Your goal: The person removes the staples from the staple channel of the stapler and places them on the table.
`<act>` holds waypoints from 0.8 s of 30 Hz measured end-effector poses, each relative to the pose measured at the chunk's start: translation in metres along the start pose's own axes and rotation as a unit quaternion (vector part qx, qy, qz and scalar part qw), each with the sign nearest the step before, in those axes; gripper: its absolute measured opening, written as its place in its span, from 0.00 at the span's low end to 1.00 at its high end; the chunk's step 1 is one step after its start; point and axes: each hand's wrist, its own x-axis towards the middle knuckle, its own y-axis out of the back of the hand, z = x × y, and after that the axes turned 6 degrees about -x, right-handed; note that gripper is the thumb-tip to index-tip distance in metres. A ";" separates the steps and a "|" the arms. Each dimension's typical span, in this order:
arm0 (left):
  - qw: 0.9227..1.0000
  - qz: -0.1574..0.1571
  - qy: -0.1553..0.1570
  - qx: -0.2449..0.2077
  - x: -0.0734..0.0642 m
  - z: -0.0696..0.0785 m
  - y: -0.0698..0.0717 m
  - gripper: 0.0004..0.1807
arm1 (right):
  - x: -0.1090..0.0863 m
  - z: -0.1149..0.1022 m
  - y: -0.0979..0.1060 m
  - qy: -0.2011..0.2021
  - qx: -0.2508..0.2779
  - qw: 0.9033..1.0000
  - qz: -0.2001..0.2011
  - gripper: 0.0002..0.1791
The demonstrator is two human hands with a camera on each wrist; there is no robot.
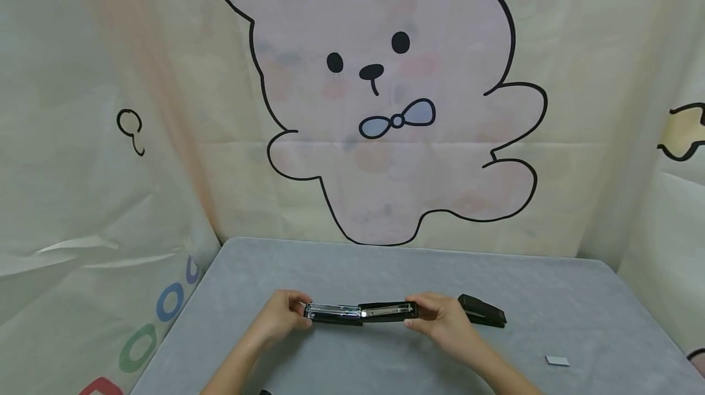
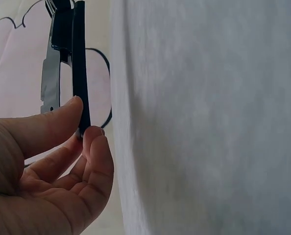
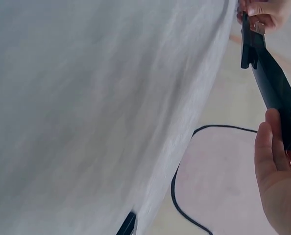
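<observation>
- My left hand (image 1: 282, 315) pinches the left end of the opened stapler (image 1: 359, 312), thumb and fingertips curled on it.
- My right hand (image 1: 440, 320) grips its right end.
- Stapler sits lower centre of the frame, held level just above the grey table (image 1: 341, 266).
- Second black stapler (image 1: 482, 310) lies just right of my right hand; a small staple strip (image 1: 557, 360) at lower right.

both bare forearms coming in from the bottom edge and angling toward each other, left hand (image 1: 283, 314) with thumb and fingers (image 2: 94, 147) pinched together at the tips, right hand (image 1: 440, 316) mirroring it, fingers (image 3: 270, 147) curled in, wrists low
</observation>
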 end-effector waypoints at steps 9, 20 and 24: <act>0.998 0.044 0.033 -0.006 0.004 -0.008 0.031 0.24 | 0.025 -0.010 -0.029 -0.018 0.031 0.999 0.004 0.22; 0.998 0.061 0.033 -0.005 0.010 -0.022 0.061 0.25 | 0.048 -0.013 -0.063 0.015 0.019 1.000 0.018 0.17; 0.996 0.072 0.043 0.006 0.014 -0.025 0.069 0.26 | 0.055 -0.012 -0.074 0.024 0.023 0.999 0.019 0.17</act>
